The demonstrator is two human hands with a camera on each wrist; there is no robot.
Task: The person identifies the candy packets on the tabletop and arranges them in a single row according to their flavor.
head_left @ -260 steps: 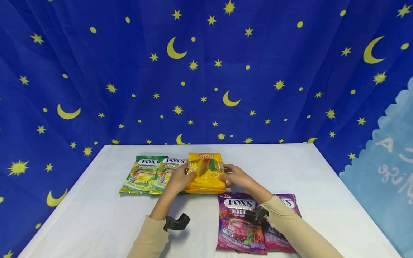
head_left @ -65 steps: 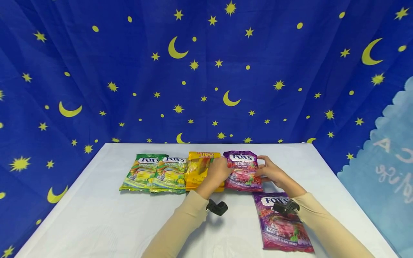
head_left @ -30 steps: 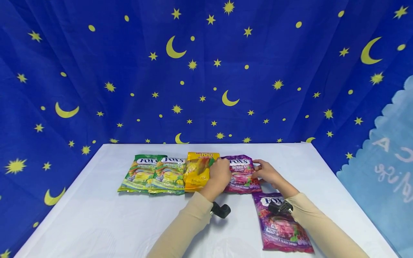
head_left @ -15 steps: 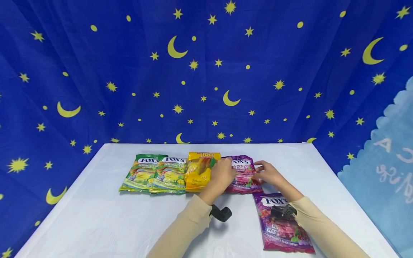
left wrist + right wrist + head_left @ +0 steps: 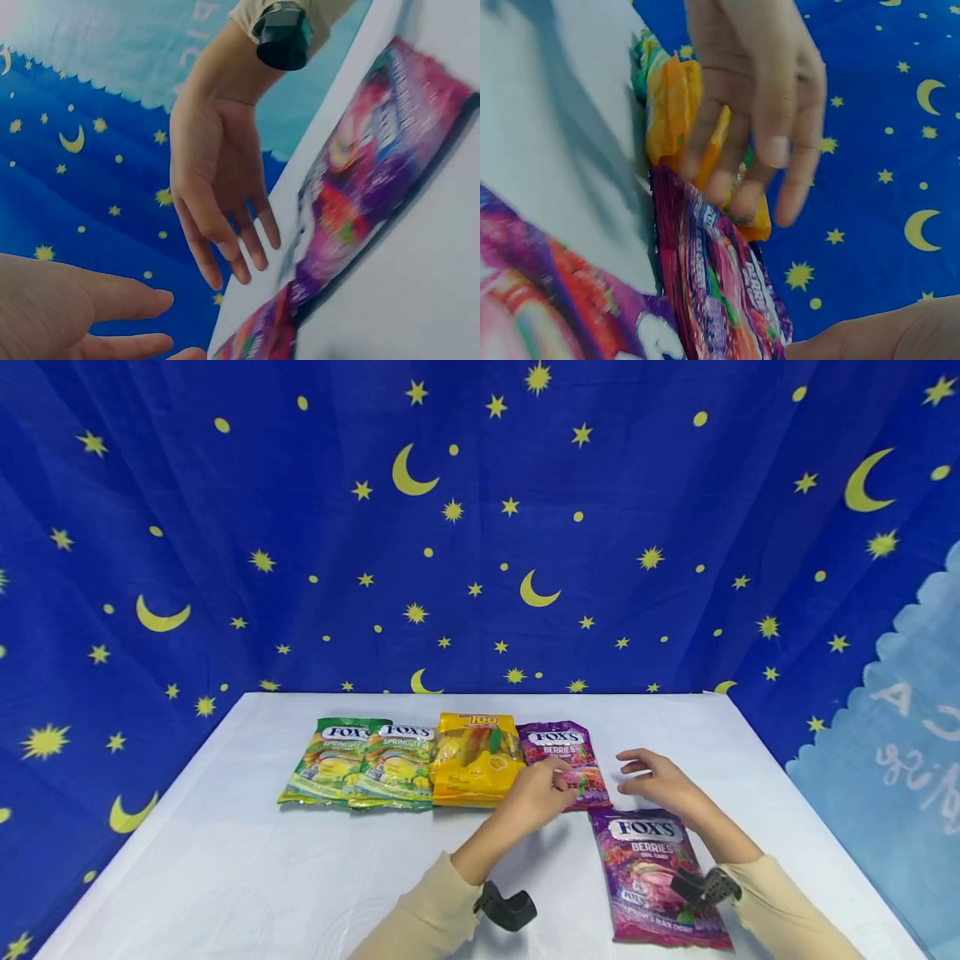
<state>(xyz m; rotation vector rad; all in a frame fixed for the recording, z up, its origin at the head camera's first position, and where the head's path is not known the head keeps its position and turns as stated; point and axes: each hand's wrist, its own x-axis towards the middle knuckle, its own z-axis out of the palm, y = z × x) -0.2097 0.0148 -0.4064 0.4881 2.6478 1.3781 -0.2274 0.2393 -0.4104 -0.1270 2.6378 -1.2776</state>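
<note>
My left hand (image 5: pixel 536 793) hovers over the lower part of a purple Fox's Berries candy bag (image 5: pixel 555 743), fingers loosely bent and holding nothing. To the right of that bag, my right hand (image 5: pixel 663 785) is held apart from it with relaxed fingers. This purple bag lies at the right end of a back row, against a yellow Lot 100 candy bag (image 5: pixel 472 781) with fruit pictures. A second purple Fox's Berries bag (image 5: pixel 645 877) lies nearer the front, partly behind the right wrist camera. In the left wrist view, the right hand (image 5: pixel 221 150) hangs with spread fingers.
Two green Fox's Spring Tea candy bags (image 5: pixel 326 772) overlap at the row's left end, beside the yellow bag. All lie on a white table (image 5: pixel 225 852). A blue star-and-moon curtain (image 5: pixel 480 543) stands behind, and a light blue panel (image 5: pixel 900 760) is at the right.
One purple bag has gone from the front to the back row, right of the yellow bag. Since half a second ago, both hands have let go and drawn back, the right one rightward.
</note>
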